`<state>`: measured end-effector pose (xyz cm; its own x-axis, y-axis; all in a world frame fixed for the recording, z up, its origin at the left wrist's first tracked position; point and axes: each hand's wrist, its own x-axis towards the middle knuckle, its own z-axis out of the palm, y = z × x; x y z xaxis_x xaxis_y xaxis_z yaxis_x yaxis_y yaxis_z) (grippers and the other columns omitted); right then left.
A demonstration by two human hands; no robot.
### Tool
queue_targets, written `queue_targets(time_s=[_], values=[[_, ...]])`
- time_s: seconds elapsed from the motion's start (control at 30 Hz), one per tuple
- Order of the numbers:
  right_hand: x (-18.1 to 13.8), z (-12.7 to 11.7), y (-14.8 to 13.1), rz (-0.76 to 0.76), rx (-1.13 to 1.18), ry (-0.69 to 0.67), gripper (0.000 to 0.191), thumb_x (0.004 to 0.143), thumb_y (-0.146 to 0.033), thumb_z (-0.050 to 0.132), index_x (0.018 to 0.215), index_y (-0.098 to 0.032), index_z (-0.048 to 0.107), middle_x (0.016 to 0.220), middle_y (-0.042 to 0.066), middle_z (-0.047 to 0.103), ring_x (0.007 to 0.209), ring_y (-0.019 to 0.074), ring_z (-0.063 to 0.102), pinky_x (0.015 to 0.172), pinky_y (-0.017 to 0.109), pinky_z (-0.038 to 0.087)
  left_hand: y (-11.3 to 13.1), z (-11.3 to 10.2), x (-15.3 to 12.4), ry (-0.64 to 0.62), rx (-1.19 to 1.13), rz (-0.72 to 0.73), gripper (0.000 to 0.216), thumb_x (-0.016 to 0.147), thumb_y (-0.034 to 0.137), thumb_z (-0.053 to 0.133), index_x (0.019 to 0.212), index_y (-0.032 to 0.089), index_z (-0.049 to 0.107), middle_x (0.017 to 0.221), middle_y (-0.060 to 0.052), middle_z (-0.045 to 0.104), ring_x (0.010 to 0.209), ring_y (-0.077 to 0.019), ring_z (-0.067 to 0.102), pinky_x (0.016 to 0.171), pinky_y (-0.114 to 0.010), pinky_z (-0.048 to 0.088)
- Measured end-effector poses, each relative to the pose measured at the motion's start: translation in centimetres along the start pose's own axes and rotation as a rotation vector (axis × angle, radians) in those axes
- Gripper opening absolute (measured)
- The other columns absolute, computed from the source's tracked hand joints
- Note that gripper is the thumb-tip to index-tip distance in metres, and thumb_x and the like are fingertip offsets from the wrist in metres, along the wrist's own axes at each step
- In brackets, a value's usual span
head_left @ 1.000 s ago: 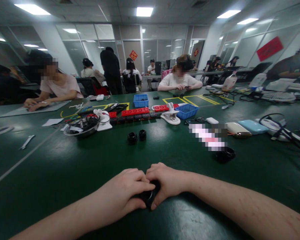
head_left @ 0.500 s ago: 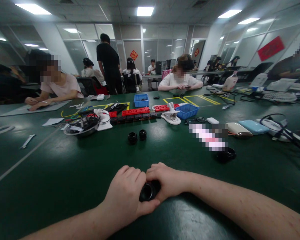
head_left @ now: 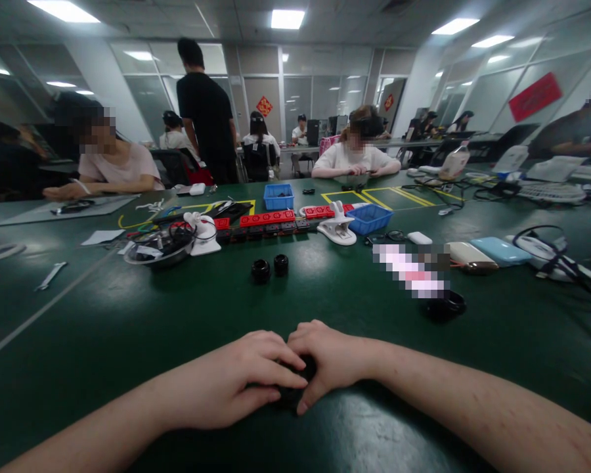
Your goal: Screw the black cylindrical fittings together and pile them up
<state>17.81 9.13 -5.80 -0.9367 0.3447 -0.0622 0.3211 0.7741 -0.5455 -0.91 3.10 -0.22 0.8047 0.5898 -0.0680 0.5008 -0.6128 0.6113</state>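
Note:
Both my hands meet on the green table (head_left: 128, 328) close to me. My left hand (head_left: 231, 384) is closed over a small black ring-shaped part (head_left: 291, 393), its fingers wrapped across the top. My right hand (head_left: 325, 360) grips the same part from the right, its thumb and fingers curled round it. The part is almost wholly hidden between the two hands. Two more black ring parts (head_left: 270, 268) stand side by side further out on the table, and a wider black ring (head_left: 446, 304) lies to the right.
Beyond lie a metal bowl of cables (head_left: 158, 248), red and black power strips (head_left: 266, 223), two blue bins (head_left: 368, 218), white clamp stands (head_left: 335, 230), phones and cables at right. Several people sit around the table; a person in black stands at the back.
My left hand rolled back down over the black part, covering the open end that showed half a second ago. The standing person in black moved left and nearer.

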Motion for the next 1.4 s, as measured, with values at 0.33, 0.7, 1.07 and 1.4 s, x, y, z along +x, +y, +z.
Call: queue_targets(time_s=[0.33, 0.7, 1.07, 1.4], values=[[0.0, 0.1, 0.1, -0.016, 0.012, 0.013, 0.038, 0.055, -0.041, 0.077, 0.072, -0.017, 0.054, 0.074, -0.003, 0.055, 0.077, 0.0146, 0.049, 0.071, 0.027, 0.033, 0.6, 0.4, 0.4, -0.003, 0.113, -0.098, 0.034, 0.080, 0.010, 0.059, 0.109, 0.028, 0.059, 0.106, -0.001, 0.058, 0.100, -0.0199, 0.048, 0.087, -0.034, 0.037], [0.0, 0.3, 0.3, -0.025, -0.012, 0.010, 0.038, 0.057, -0.042, 0.075, 0.080, -0.018, 0.058, 0.083, -0.001, 0.058, 0.080, 0.0160, 0.049, 0.071, 0.028, 0.032, 0.1, 2.5, 0.9, 0.190, 0.164, -0.218, 0.030, 0.070, 0.028, 0.071, 0.098, 0.023, 0.061, 0.086, -0.001, 0.054, 0.084, -0.0208, 0.049, 0.073, -0.034, 0.039], [0.0, 0.2, 0.2, -0.003, -0.016, 0.015, 0.044, 0.054, -0.041, 0.077, 0.087, -0.018, 0.060, 0.083, -0.001, 0.058, 0.080, 0.0171, 0.049, 0.073, 0.030, 0.033, -3.4, 7.3, 1.6, 0.642, 0.156, -0.069, 0.077, 0.064, 0.084, 0.026, 0.094, 0.018, 0.050, 0.097, -0.009, 0.053, 0.092, -0.0271, 0.050, 0.096, -0.054, 0.026], [-0.1, 0.1, 0.2, -0.008, 0.018, 0.018, 0.055, 0.055, -0.044, 0.076, 0.101, -0.020, 0.059, 0.094, 0.001, 0.061, 0.085, 0.0188, 0.050, 0.075, 0.031, 0.034, -3.4, 6.1, 0.3, 0.544, 0.042, 0.119, 0.058, 0.082, 0.066, 0.029, 0.120, 0.023, 0.039, 0.115, -0.010, 0.045, 0.111, -0.0290, 0.042, 0.100, -0.048, 0.025]])
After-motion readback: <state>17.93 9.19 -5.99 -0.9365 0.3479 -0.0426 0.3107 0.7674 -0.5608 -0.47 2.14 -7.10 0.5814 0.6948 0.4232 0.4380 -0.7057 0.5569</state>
